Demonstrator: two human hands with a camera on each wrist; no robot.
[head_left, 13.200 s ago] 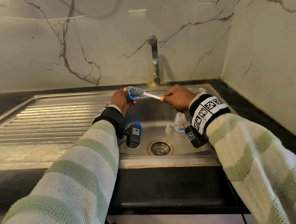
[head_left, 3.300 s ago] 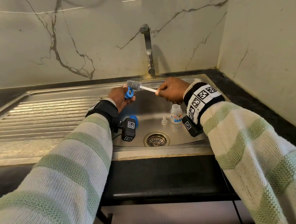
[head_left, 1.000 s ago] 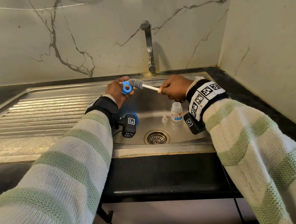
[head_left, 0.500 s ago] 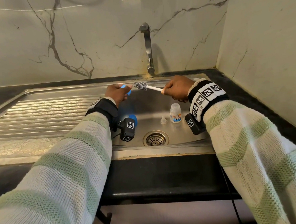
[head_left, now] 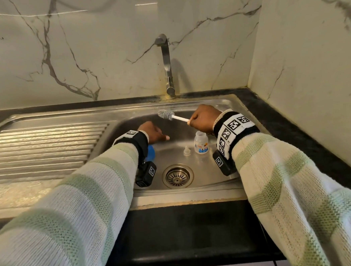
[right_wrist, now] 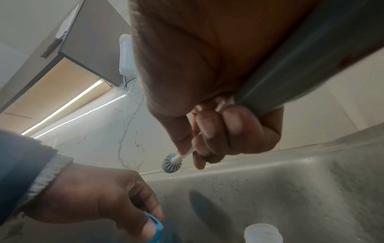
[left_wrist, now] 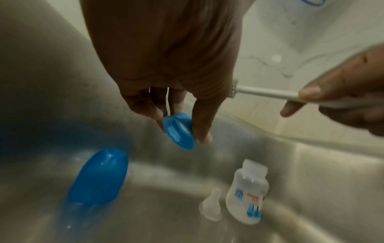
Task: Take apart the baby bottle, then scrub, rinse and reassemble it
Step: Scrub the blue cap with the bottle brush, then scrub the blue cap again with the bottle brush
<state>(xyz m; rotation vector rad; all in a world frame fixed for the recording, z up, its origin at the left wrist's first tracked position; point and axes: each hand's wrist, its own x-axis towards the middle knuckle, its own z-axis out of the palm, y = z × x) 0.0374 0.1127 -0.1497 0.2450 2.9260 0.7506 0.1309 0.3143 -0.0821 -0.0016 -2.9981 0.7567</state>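
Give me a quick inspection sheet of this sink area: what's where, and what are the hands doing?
Surface: steel sink, a few droplets on its wall; ribbed drainboard beside it.
Job's things: bottle upright without a top, teat beside it, blue cap on the basin floor.
Clutter: nothing seen.
Hands: left hand pinches the blue ring low in the basin; right hand grips the brush above it.
Cables: nothing seen.
Surroundings: tap, no water running; marble wall.
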